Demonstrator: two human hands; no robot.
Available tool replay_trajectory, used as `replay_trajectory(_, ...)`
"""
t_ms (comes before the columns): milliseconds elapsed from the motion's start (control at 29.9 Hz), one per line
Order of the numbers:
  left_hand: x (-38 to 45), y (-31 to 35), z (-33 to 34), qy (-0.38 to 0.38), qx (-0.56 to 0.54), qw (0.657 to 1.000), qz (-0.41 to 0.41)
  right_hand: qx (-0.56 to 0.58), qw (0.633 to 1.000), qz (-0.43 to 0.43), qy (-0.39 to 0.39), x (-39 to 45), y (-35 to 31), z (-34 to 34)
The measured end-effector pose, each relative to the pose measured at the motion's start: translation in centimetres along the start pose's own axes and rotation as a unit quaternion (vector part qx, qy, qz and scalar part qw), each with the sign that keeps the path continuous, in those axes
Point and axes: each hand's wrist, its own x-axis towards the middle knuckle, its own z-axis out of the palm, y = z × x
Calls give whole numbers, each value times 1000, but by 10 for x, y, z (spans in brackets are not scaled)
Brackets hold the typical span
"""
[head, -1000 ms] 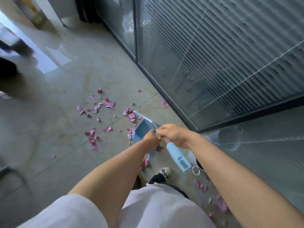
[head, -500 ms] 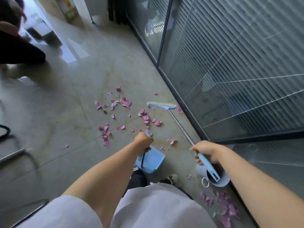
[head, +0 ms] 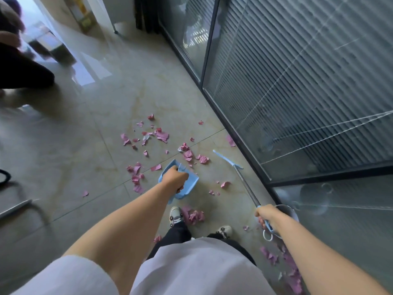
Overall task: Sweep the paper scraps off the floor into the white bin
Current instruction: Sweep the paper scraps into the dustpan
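Pink paper scraps (head: 161, 136) lie scattered over the beige tiled floor ahead of me, and more scraps (head: 194, 216) lie by my shoes and along the wall at lower right. My left hand (head: 175, 177) grips the handle of a light blue dustpan (head: 189, 184) held low over the floor among the scraps. My right hand (head: 265, 215) grips the blue handle of a long broom (head: 244, 179), whose flat blue head (head: 225, 159) sits on the floor near the glass wall. A white bin (head: 290, 210) shows partly behind my right hand.
A glass wall with blinds (head: 297, 92) and a dark bottom frame runs along the right. Another person in dark clothes (head: 19, 69) crouches at far left. A metal chair leg (head: 14, 207) lies at left. My two shoes (head: 175, 216) stand below the dustpan.
My hands have separated further: the left brought the dustpan forward among the scraps, the right pulled the broom handle back toward the bin, and the broom head swung nearer the wall.
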Motion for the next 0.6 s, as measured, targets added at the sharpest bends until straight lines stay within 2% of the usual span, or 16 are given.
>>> replay_trajectory(201,6,4,-19,31,0,999,19,73,997,8,-17,-13,-30,-3)
replay_trajectory(335,14,7,-22,56,-17,998,9,114,993,-40,-8,-9,-62,-18)
replay_trajectory(602,17,12,-25,124,-54,990,-32,31,996,-81,0,47,-125,-36)
